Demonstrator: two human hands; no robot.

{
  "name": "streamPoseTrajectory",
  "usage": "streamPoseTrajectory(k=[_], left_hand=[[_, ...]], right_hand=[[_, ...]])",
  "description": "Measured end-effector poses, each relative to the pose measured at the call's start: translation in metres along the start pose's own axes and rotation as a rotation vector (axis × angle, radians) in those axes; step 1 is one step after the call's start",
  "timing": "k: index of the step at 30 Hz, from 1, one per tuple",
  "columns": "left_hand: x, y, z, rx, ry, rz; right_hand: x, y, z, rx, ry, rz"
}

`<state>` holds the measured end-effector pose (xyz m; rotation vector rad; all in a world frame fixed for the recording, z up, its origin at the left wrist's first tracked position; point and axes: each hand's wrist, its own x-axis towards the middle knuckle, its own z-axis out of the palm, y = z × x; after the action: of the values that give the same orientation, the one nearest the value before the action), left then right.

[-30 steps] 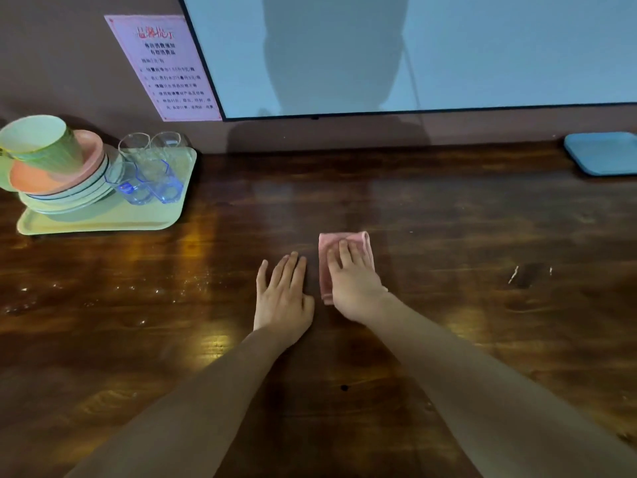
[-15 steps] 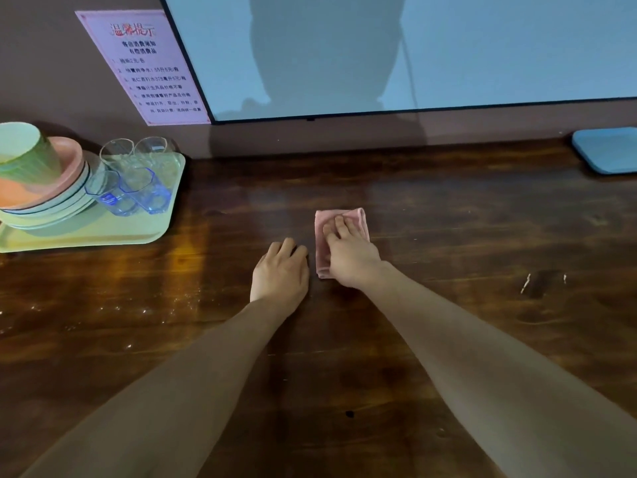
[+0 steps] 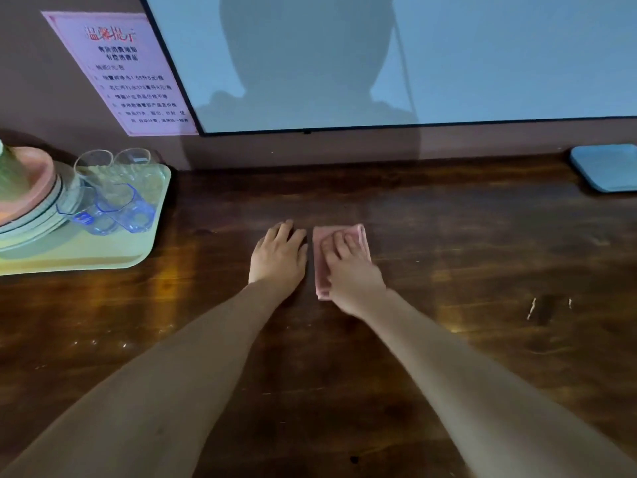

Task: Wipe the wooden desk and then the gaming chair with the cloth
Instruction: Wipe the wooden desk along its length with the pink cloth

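A pale green tray (image 3: 113, 258) sits at the desk's (image 3: 448, 357) back left edge and runs out of view on the left. On it is a stack of plates (image 3: 44, 217) topped by a pink plate (image 3: 38, 177). A green cup (image 3: 10, 177) stands on that plate, mostly cut off by the frame. Beside the stack are two clear glasses (image 3: 113, 163) standing upright, with two blue-tinted glasses (image 3: 129, 210) lying on their sides in front of them. What is inside any of them cannot be made out.

A blue tray (image 3: 606, 167) at the back right corner is also cut off.

The pink cloth (image 3: 360, 236) lies folded on the middle of the desk. The right hand (image 3: 351, 274) presses it flat with straight fingers and hides much of it. The left hand (image 3: 277, 260) rests just beside it on the bare wood, fingers loosely bent and grasping nothing.

The print on the wall notice (image 3: 127, 74) is too blurred to read.
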<state>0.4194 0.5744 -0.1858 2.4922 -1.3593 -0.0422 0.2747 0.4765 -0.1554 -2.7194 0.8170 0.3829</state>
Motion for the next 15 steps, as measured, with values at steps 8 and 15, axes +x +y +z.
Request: streamPoseTrajectory(k=[8, 15], left_hand=[[0.017, -0.020, 0.005, 0.093, 0.144, 0.166], [0.038, -0.023, -0.003, 0.092, 0.087, 0.185]], right_hand=[[0.070, 0.007, -0.023, 0.080, 0.002, 0.090], [0.016, 0.005, 0.001, 0.039, 0.032, 0.036]])
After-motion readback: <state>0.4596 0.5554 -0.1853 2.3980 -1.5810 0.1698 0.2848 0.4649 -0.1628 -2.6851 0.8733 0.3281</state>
